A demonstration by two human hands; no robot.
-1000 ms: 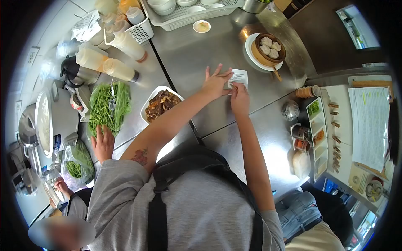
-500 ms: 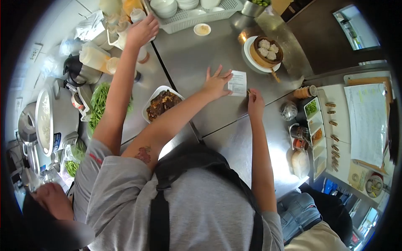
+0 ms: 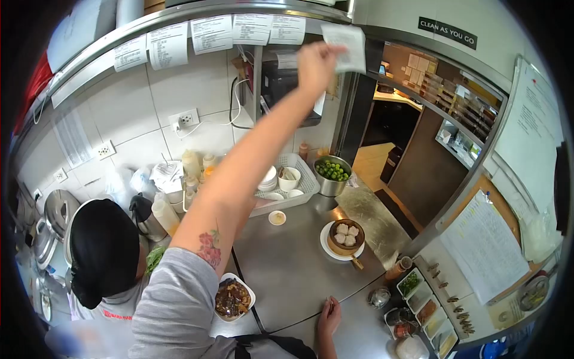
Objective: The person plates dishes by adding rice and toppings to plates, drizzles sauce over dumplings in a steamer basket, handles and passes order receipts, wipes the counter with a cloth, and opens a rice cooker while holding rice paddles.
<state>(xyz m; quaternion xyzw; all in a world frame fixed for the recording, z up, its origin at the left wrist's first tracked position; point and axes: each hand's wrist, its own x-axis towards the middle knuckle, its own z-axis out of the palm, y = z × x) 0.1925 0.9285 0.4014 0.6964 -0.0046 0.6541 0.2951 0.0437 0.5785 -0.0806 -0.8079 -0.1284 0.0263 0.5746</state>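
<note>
Raised high near the top, my left hand (image 3: pixel 318 69) pinches a white paper slip (image 3: pixel 348 48), which hangs beside a row of printed slips (image 3: pixel 211 34) on the shelf edge. Low over the steel counter (image 3: pixel 281 287), my right hand (image 3: pixel 330 315) is curled, and what its fingers hold, if anything, is hidden. A bamboo steamer of dumplings (image 3: pixel 346 238) stands on a white plate, with a clothespin at its lower edge. Left of my right hand is a white dish of dark meat (image 3: pixel 232 298). A small sauce cup (image 3: pixel 277 218) sits farther back.
A co-worker in a black head covering (image 3: pixel 104 251) stands close at the left. A white basket of bowls (image 3: pixel 299 179) and a metal pot of green limes (image 3: pixel 332 173) line the back. Condiment trays (image 3: pixel 420 294) and clothespins are at the right.
The view has tilted up. My left hand has lifted the slip from the counter to shelf height. My right hand has drawn back from it. The co-worker has moved closer at the left.
</note>
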